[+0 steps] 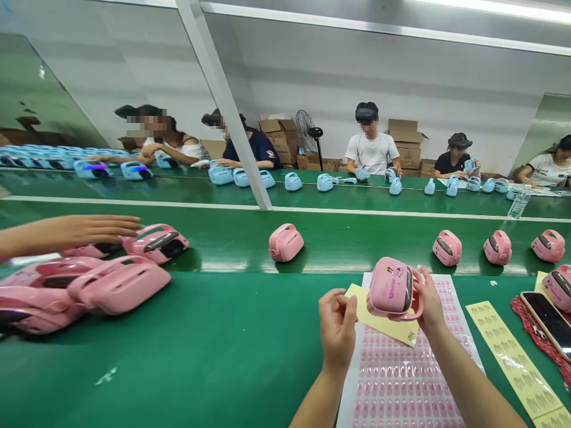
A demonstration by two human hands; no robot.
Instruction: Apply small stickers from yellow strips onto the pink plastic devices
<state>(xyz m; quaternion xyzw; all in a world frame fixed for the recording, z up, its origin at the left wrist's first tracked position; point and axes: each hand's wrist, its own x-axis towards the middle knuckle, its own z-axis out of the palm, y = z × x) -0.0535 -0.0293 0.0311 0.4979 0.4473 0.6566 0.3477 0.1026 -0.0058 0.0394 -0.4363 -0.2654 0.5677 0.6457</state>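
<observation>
My right hand (429, 302) grips a pink toy case (392, 288) by its handle, holding it just above a yellow backing sheet (389, 324). My left hand (338, 327) is beside it on the left, fingertips pinched together on something too small to make out. Both hands hover over a white sheet of pink stickers (392, 380) lying on the green table (200, 356).
More pink cases (286, 242) sit along the green conveyor belt (348, 241), with a pile (118, 284) at left where another person's hand (91, 229) reaches. A yellow sticker strip (513, 356) and a phone (549, 321) lie at right. Several workers sit across with blue cases (325, 182).
</observation>
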